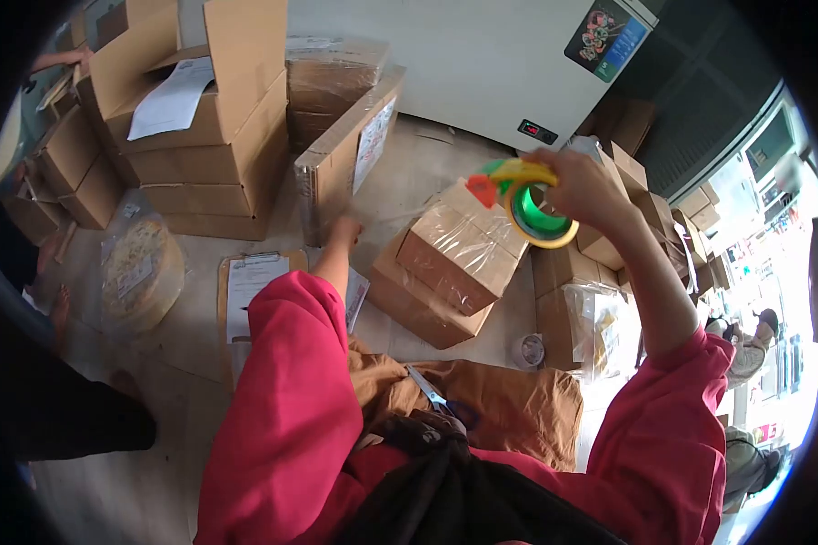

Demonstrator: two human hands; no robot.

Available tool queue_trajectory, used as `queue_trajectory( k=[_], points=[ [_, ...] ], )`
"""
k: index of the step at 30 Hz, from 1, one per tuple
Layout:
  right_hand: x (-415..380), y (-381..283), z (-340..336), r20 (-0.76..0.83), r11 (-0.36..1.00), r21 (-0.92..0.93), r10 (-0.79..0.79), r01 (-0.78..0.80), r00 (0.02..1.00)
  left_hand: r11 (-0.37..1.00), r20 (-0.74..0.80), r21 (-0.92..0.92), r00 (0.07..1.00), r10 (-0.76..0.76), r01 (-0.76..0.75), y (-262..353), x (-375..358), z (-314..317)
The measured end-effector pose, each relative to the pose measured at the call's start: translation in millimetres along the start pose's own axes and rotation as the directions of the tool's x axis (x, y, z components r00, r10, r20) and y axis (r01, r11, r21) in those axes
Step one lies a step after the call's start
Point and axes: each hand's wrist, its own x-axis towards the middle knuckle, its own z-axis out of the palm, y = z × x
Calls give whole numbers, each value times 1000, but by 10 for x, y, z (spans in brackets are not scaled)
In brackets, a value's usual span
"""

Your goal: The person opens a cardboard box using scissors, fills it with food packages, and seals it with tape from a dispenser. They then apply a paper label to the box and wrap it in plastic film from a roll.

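Observation:
My right hand (pixel 583 189) is wrapped round a yellow tape dispenser (pixel 534 171) with a green core and a red front, held above the right side of two stacked cardboard boxes. Clear packing tape (pixel 409 214) stretches leftward from it, faintly visible, to my left hand (pixel 344 232). That hand is closed at the tape's end, left of the stack; its fingers are partly hidden. The upper box (pixel 459 245) has shiny tape over its top and sits on a lower box (pixel 427 309). Scissors (pixel 427 389) lie on the brown cloth (pixel 518 400) over my lap.
Open cardboard boxes (pixel 191 163) and a wrapped flat carton (pixel 323 177) stand at the left. A clipboard (pixel 256 272) and a bagged round item (pixel 141 272) lie on the floor. A tape roll (pixel 528 350) sits near more boxes (pixel 559 318). Another person's leg (pixel 73 400) is at left.

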Motion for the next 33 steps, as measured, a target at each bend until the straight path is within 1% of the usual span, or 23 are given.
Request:
queue_trajectory(
  k=[2, 3, 5, 6, 8, 9, 12, 13, 14, 15, 16, 17, 18, 19, 23, 24, 25, 26, 28, 29, 30, 32, 33],
  points=[
    [-107, 197, 216, 83, 1000, 18, 15, -16, 996, 957, -72, 239, 986, -151, 164, -240, 47, 178],
    [-216, 355, 359, 79, 989, 148, -5, -7, 997, 953, -70, 247, 984, -164, 176, -279, 77, 200],
    [-551, 612, 542, 93, 957, 290, 0, -27, 996, 711, 59, 656, 922, -383, 253, -303, 196, 281],
    [-764, 717, 590, 46, 951, 307, -3, -11, 999, 694, 67, 673, 912, -404, 258, -378, 286, 266],
    [-1216, 967, 779, -109, 971, 230, -46, 70, 993, 847, 270, 424, 848, -457, 321, -869, 853, 5],
    [-1491, 1141, 974, -64, 969, 247, 24, -7, 998, 831, 277, 454, 835, -475, 322, -1042, 1049, -55],
    [-2256, 1358, 1600, 12, 951, 255, 179, -176, 984, 753, 316, 657, 922, -224, -42, -1340, 1490, -161],
    [-2508, 1476, 1906, -45, 950, 278, 158, -139, 986, 923, 354, 386, 924, -148, 0, -1253, 1433, -387],
    [-2679, 1463, 2025, 23, 934, 292, 207, -205, 978, 996, 356, 75, 932, -73, 50, -1149, 1397, -644],
    [-2820, 1471, 2097, -43, 935, 296, 216, -194, 975, 885, 499, 208, 823, 270, -416, -1102, 1380, -710],
    [-2907, 1458, 2128, -113, 938, 300, 215, -173, 970, 562, 664, 233, 552, 505, -794, -1026, 1301, -750],
    [-2965, 1460, 2090, -100, 940, 284, 224, -188, 970, 561, 674, 247, 556, 486, -790, -790, 945, -545],
    [-3011, 1457, 2036, -90, 943, 268, 230, -199, 969, 777, 344, 519, 919, 191, -356, -369, 703, -364],
    [-3047, 1468, 2014, -94, 945, 260, 228, -197, 969, 805, -97, 561, 981, -167, 193, -42, 251, -310],
    [-3051, 1477, 1973, -65, 953, 228, 220, -200, 973, 838, -26, 530, 990, -137, 130, 10, 197, -417],
    [-2997, 1445, 1950, -62, 954, 229, 213, -194, 975, 584, 217, 780, 972, 88, -226, -136, 310, -493],
    [-2929, 1376, 1889, -21, 969, 154, 197, -191, 980, 189, 508, 821, 841, 188, -538, -330, 458, -557],
    [-2862, 1336, 1855, 15, 979, 75, 190, -190, 982, 190, 514, 817, 837, 187, -544, -458, 622, -551],
    [-2732, 1287, 2008, 11, 988, -41, 150, -149, 989, -63, 600, 800, 799, 42, -597, -739, 900, -492],
    [-2612, 1191, 2086, -18, 973, -203, 106, -107, 994, -57, 612, 791, 790, 34, -610, -523, 344, -274],
    [-2475, 1121, 2170, -48, 930, -362, 55, -69, 997, 324, 492, 807, 866, 93, -494, -437, 118, -114],
    [-2227, 985, 2406, 46, 967, -235, 114, -101, 992, 891, 222, 437, 975, 28, -125, -332, -305, 43],
    [-2131, 970, 2520, 148, 987, -96, 141, -127, 979, 991, 114, 112, 990, -81, 69, -231, -511, 101]
  ],
)
